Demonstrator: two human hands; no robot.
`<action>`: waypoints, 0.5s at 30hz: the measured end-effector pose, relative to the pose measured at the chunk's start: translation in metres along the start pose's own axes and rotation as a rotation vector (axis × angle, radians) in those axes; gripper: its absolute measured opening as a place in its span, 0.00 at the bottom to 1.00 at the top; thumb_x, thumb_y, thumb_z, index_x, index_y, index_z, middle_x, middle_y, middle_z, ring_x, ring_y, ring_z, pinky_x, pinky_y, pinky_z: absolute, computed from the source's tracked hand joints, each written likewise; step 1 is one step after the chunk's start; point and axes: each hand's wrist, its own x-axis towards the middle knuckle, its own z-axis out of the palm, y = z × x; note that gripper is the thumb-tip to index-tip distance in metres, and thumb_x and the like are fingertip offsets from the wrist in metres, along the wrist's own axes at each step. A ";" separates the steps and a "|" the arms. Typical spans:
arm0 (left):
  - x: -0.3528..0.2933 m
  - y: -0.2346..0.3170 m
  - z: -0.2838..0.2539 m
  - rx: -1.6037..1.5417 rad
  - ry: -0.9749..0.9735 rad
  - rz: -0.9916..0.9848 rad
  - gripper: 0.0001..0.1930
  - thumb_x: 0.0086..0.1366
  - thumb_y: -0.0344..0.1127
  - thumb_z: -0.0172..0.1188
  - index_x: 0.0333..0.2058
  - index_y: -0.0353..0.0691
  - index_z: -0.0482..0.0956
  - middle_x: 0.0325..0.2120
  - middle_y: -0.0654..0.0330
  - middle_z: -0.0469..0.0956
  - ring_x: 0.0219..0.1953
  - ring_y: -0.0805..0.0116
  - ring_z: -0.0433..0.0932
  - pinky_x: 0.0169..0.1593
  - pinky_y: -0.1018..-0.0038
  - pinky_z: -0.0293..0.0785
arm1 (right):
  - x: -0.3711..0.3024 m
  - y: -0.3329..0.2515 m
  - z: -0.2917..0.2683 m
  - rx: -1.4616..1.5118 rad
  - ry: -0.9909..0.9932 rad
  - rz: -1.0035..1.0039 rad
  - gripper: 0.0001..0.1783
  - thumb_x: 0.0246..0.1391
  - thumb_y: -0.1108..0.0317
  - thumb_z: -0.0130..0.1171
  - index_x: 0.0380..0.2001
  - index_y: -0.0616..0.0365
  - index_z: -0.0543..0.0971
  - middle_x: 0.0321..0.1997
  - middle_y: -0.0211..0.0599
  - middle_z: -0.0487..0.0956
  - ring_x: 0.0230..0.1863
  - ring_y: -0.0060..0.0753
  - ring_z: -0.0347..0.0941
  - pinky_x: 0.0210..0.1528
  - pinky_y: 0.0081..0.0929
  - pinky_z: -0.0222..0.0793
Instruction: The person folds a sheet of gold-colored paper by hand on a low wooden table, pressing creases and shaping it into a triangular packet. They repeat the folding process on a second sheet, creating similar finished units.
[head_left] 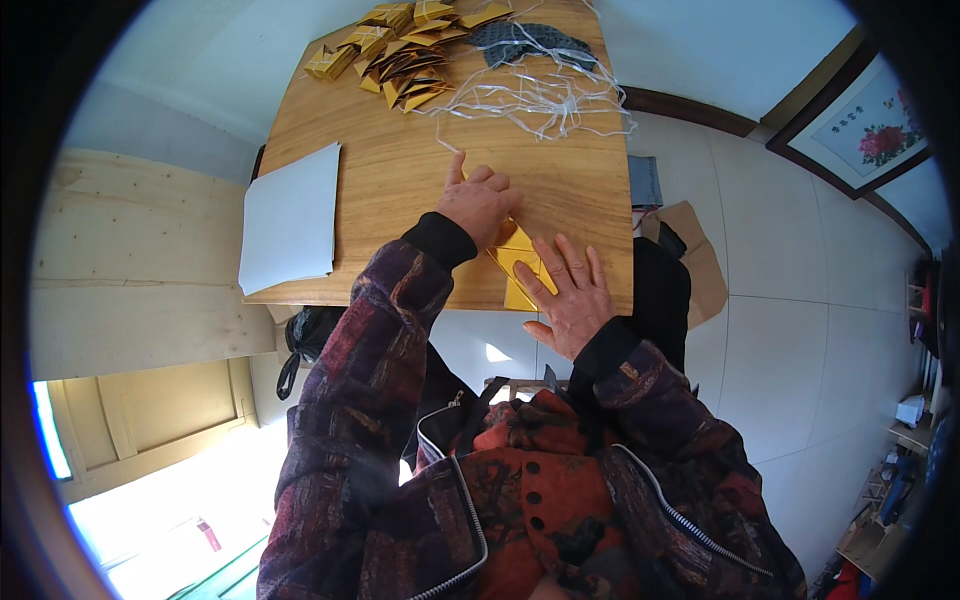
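Observation:
On the wooden table point(390, 180) in front of me lies a sheet of gold paper point(518, 245), partly folded, near the front edge. My left hand point(482, 207) is over its far left part, with most fingers curled down around the paper and one finger pointing away. How it grips underneath is hidden by the hand itself. My right hand point(572, 295) lies flat on the paper's right side, fingers spread and nothing held in them.
Folded gold paper pieces point(405, 60) are heaped at the far left. White strings point(560, 105) lie tangled beside a dark grey knitted cloth point(530, 45). A stack of white sheets point(290, 215) overhangs the left edge. A brown paper bag point(705, 265) stands on the floor to the right.

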 end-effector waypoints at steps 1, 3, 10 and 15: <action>0.000 0.000 0.000 -0.003 -0.007 -0.002 0.04 0.63 0.35 0.56 0.35 0.53 0.77 0.35 0.68 0.71 0.51 0.65 0.69 0.67 0.42 0.41 | 0.000 0.000 0.000 0.001 -0.001 0.001 0.49 0.39 0.48 0.71 0.66 0.39 0.61 0.73 0.40 0.52 0.74 0.49 0.43 0.70 0.59 0.36; 0.000 0.000 0.000 -0.010 -0.022 -0.006 0.04 0.63 0.35 0.56 0.35 0.53 0.77 0.35 0.68 0.72 0.51 0.65 0.69 0.67 0.42 0.41 | 0.000 -0.001 0.000 -0.005 -0.005 0.001 0.49 0.39 0.48 0.71 0.66 0.39 0.61 0.73 0.40 0.52 0.74 0.49 0.42 0.70 0.59 0.36; 0.000 -0.001 0.000 -0.009 0.000 0.001 0.03 0.63 0.35 0.56 0.35 0.53 0.76 0.36 0.68 0.72 0.51 0.65 0.69 0.67 0.42 0.42 | 0.000 -0.001 -0.001 -0.010 -0.008 -0.001 0.49 0.39 0.47 0.71 0.66 0.39 0.61 0.73 0.40 0.51 0.74 0.49 0.42 0.71 0.59 0.35; 0.000 0.000 0.000 -0.019 0.000 0.002 0.03 0.62 0.36 0.57 0.35 0.53 0.76 0.36 0.68 0.72 0.51 0.65 0.69 0.67 0.43 0.42 | 0.000 0.000 0.000 -0.010 -0.013 -0.001 0.50 0.38 0.47 0.71 0.66 0.38 0.60 0.73 0.39 0.51 0.74 0.49 0.42 0.71 0.59 0.35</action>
